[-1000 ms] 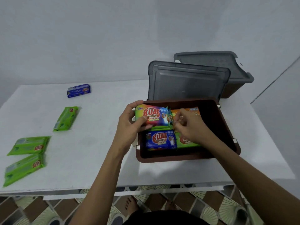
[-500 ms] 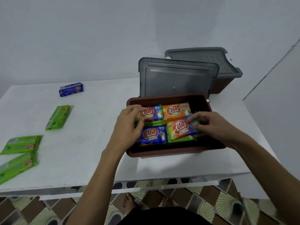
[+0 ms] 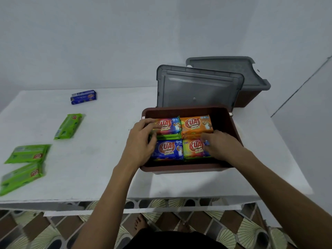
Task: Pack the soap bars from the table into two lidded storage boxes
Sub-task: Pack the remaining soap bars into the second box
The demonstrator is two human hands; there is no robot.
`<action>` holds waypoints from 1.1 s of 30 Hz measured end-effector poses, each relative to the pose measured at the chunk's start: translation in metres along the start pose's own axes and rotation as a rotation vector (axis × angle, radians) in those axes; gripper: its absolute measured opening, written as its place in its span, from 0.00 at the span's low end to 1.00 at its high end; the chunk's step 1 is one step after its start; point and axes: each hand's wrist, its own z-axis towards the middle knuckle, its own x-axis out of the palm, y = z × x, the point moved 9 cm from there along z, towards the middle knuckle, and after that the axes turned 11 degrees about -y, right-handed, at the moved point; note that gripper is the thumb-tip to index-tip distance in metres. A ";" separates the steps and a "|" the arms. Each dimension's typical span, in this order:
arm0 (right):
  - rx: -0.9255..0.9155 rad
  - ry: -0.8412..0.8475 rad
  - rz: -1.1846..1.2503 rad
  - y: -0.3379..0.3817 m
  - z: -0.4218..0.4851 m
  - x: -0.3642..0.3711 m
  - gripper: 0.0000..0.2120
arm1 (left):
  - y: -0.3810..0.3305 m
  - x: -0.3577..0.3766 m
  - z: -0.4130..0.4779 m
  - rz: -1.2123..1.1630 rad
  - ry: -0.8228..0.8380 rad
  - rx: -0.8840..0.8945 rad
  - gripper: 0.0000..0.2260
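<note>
An open brown storage box (image 3: 186, 169) stands on the white table (image 3: 107, 159), its grey lid (image 3: 197, 88) upright behind it. Inside, wrapped soap bars lie in stacks: a blue-and-red bar (image 3: 169, 125) far left, an orange bar (image 3: 195, 124) far right, a blue bar (image 3: 168, 150) near left and a green-and-red bar (image 3: 193, 148) near right. My left hand (image 3: 142, 141) grips the left end of the far-left bar. My right hand (image 3: 221, 144) grips the right end of the near-right bar. On the table's left lie a blue bar (image 3: 83, 97) and three green bars (image 3: 69, 125), (image 3: 28, 153), (image 3: 21, 177).
A second brown box (image 3: 246, 99) with a grey lid (image 3: 231, 69) on top stands behind the first, near the wall. The table's front edge (image 3: 143, 200) is close to my body. A patterned tile floor and bare feet show below.
Both hands have lowered bars from above the box into it. The left one went to the far left, the right one to the near right. The view has shifted.
</note>
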 end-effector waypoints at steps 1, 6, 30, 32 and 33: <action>-0.004 -0.034 -0.026 0.004 0.002 -0.007 0.18 | 0.000 -0.001 0.000 -0.020 0.002 0.005 0.13; -0.095 -0.351 0.072 0.055 0.023 -0.071 0.09 | 0.024 -0.031 -0.001 -0.114 -0.069 -0.007 0.13; -0.585 -0.151 0.259 0.436 0.355 -0.018 0.26 | 0.336 -0.129 0.053 0.359 -0.052 -0.539 0.21; -0.615 -0.143 0.204 0.447 0.365 -0.010 0.30 | 0.338 -0.131 0.054 0.359 -0.064 -0.523 0.21; -0.618 -0.145 0.171 0.450 0.368 -0.006 0.30 | 0.339 -0.131 0.054 0.355 -0.069 -0.521 0.21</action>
